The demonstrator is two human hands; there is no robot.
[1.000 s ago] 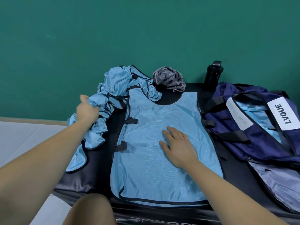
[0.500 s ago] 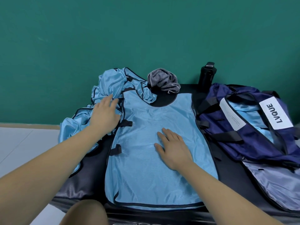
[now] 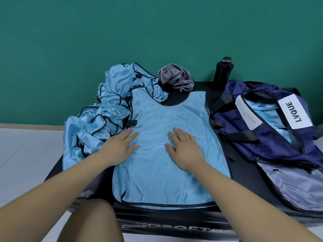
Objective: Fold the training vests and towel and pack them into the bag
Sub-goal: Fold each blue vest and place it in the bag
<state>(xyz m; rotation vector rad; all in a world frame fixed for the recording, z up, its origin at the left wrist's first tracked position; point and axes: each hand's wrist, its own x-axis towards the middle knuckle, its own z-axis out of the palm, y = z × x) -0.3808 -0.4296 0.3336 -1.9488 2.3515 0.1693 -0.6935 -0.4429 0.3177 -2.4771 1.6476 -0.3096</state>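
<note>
- The left hand lies palm down on the left part of a light blue training vest, fingers straight and slightly spread, holding nothing.
- The right hand lies flat on the same vest, just right of its middle, fingers straight and close together, thumb out to the side; it grips nothing.
- The two hands are near each other but apart, with bare vest cloth between them.
- The vest is spread flat on a black mat, its neck opening toward the wall and its dark-trimmed hem toward the person.
- A crumpled pile of more light blue vests sits to the left of the flat vest, touching its left edge and spilling over the mat's left side.
- A grey striped towel is bunched up just behind the flat vest's neck opening.
- A navy bag lies open on the right of the mat, with light blue cloth showing inside it and a white label reading LVQUE on a strap.
- A black bottle stands upright behind the bag, against the green wall.
- A bare knee shows at the lower edge, beside the pale floor.
</note>
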